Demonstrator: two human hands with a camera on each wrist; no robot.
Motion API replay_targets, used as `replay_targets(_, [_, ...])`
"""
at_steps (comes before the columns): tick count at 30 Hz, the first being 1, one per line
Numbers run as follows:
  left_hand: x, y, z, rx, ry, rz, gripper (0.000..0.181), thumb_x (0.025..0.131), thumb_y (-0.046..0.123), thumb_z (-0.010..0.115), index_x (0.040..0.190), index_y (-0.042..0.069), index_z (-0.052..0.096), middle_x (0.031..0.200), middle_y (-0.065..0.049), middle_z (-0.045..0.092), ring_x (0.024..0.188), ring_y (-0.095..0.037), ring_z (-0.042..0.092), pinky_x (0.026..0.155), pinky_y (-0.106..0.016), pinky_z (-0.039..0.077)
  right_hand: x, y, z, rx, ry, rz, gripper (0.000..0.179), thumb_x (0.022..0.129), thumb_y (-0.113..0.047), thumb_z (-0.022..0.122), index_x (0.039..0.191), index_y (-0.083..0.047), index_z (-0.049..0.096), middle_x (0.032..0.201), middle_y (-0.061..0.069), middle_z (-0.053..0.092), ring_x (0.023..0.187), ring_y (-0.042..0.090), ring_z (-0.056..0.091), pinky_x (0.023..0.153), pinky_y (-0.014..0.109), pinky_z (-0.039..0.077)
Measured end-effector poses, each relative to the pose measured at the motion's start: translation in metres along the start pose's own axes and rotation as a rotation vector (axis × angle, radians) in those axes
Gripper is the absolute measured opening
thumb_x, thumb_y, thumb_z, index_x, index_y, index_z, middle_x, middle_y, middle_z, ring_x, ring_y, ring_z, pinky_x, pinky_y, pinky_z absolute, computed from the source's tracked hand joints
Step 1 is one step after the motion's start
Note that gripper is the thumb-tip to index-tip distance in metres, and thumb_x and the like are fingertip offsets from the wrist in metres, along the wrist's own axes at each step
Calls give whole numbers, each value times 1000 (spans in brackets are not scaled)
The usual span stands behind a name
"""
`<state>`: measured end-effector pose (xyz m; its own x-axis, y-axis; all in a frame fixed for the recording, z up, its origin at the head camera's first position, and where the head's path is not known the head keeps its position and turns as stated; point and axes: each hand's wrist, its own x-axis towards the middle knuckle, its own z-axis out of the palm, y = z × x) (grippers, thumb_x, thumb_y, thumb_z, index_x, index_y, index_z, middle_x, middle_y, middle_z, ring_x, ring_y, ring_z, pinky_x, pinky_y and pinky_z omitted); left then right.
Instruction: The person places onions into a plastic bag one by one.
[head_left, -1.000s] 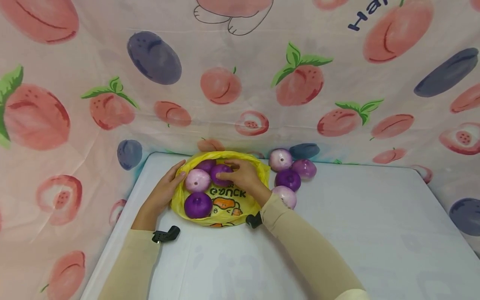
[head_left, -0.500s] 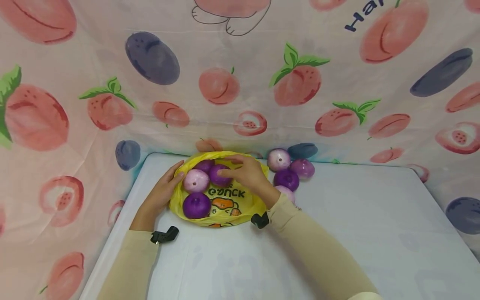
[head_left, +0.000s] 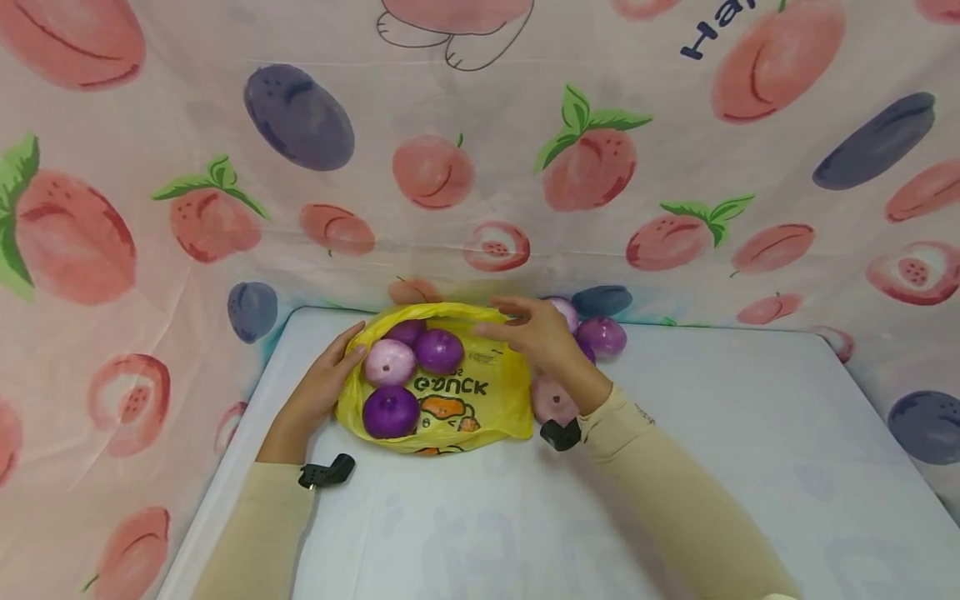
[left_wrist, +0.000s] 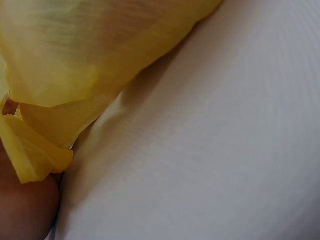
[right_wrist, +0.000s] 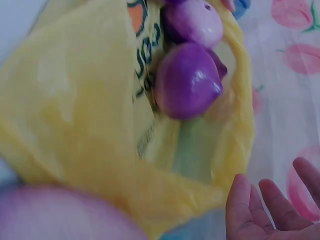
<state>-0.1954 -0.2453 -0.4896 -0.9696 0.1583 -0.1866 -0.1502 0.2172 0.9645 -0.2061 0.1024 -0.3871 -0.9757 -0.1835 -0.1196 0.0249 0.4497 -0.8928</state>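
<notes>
A yellow plastic bag [head_left: 498,408] with duck print lies on the table, its mouth held wide. Several onions rest inside: a purple onion [head_left: 439,351], a pale onion [head_left: 390,362], a dark onion [head_left: 392,411] and another behind. My left hand [head_left: 324,383] holds the bag's left rim, thumb over the edge. Over the bag's right rim hovers my right hand [head_left: 551,333], fingers spread and holding nothing. In the right wrist view, its fingertips are beside the rim, and the purple onion [right_wrist: 185,82] lies in the bag.
Right of the bag sit several more onions, partly hidden by my right hand: a purple-pink onion [head_left: 602,337] and a pale onion [head_left: 553,400] among them. A fruit-printed cloth [head_left: 495,192] stands behind the white table [head_left: 675,433]. Each wrist wears a black camera mount.
My right hand has let go of the purple onion inside the bag and moved right, past the rim toward the loose onions. The left hand stays on the bag.
</notes>
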Motion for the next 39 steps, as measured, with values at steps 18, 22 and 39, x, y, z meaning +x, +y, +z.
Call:
replay_targets(18, [2,-2,-1,-18,-18,8,69,103,52,52,163,33,24,172,-1,17,159,-28,14,127,-53,18,-10,11,-67,75,50,-3,72,86,-38,83,149,-20,54,151,17,53,133,32,56,109,50,49])
replay_targets(22, [2,-2,-1,-14,-16,8,69,103,53,52,163,34,24,172,-1,17,159,-28,14,127,-53,18,-11,15,-76,110,49,-2,71,88,-35,82,150,-16,53,153,19,50,136,33,53,112,51,47])
replay_targets(39, [0,-1,0,-10,-17,7,67,103,53,52,163,36,25,172,0,17,158,-27,14,127,-54,19,-15,50,-114,-69,135,71,75,89,-48,77,152,-20,50,155,18,48,144,39,44,115,56,42])
